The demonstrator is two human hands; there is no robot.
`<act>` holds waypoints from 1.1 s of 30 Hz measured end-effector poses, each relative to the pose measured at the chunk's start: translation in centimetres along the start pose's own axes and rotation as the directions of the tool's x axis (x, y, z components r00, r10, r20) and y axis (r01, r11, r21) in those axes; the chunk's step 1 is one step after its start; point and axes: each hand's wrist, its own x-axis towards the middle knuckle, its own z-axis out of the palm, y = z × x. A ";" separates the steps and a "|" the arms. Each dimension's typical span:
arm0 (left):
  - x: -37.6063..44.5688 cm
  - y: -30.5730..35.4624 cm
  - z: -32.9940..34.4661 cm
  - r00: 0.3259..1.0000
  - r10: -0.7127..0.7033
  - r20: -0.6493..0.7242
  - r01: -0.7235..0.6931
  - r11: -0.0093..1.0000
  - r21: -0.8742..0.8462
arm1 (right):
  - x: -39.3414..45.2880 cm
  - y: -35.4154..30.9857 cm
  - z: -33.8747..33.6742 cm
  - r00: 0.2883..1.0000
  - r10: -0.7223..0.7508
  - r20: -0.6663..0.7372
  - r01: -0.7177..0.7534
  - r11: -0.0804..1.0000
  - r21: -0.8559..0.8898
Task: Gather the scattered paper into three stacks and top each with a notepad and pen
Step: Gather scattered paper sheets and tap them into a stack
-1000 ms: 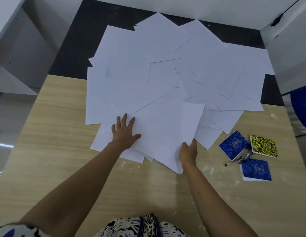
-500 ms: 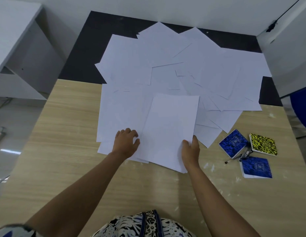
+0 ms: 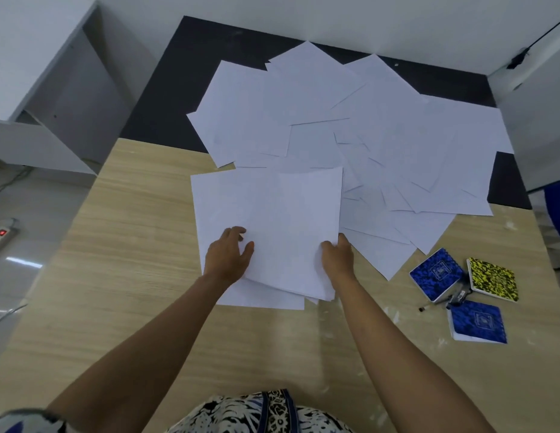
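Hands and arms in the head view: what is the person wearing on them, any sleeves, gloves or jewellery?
Both forearms are bare to the frame's edge. The left hand and right hand wear no gloves, and no ring, watch or bracelet shows. A patterned sleeve edge, white with dark and blue, shows at the lower left corner. The garment at the bottom carries a black, white and blue print.

This looks like an office. A light wooden bench (image 3: 122, 276) holds many white paper sheets (image 3: 381, 145). Left of the bench stands a white desk (image 3: 31, 57), with a white power strip (image 3: 2, 237) on the shiny floor.
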 end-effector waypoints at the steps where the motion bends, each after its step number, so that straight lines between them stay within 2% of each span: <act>1: 0.2 -0.2 -0.2 1.000 -0.017 -0.021 0.016 1.000 -0.016 | 0.1 -0.1 0.4 1.000 0.022 0.015 -0.022 0.999 -0.029; 4: 0.9 -1.0 -0.5 0.989 -0.118 -0.085 0.126 0.988 0.088 | 0.3 0.3 1.5 0.996 0.083 0.043 -0.080 0.995 -0.064; 6: 1.3 -1.4 -0.6 0.971 -0.236 -0.036 0.238 0.956 0.169 | 0.2 0.6 1.9 0.994 0.100 0.047 -0.098 0.994 -0.054; 8: 1.4 -1.9 -0.4 0.953 -0.296 0.065 0.270 0.925 0.266 | -0.1 0.9 2.1 0.992 0.103 0.072 -0.101 0.994 -0.029; 10: 1.4 -2.2 -0.2 0.950 -0.294 0.110 0.249 0.919 0.304 | -0.6 1.2 1.9 0.991 0.087 0.106 -0.086 0.996 -0.014; 13: 1.2 -2.3 -0.2 0.961 -0.261 0.090 0.230 0.936 0.266 | -1.0 1.8 1.2 0.991 0.043 0.125 -0.043 0.999 -0.006; 17: 0.6 -3.0 -0.2 0.980 -0.182 0.081 0.151 0.943 0.296 | -0.9 2.1 0.5 0.986 0.027 0.165 -0.025 1.000 -0.012; 21: 0.2 -4.0 -0.3 0.993 -0.112 0.037 0.101 0.971 0.216 | -1.1 2.4 0.5 0.985 -0.005 0.171 0.007 1.000 -0.016; 27: 0.1 -3.8 -0.6 0.982 -0.173 0.078 0.149 0.957 0.250 | -1.5 2.5 0.3 0.981 -0.055 0.186 0.060 0.998 -0.024; 33: 0.0 -4.1 -0.6 0.982 -0.149 0.117 0.116 0.960 0.254 | -0.9 2.3 -0.1 0.973 -0.016 0.229 0.019 1.000 -0.009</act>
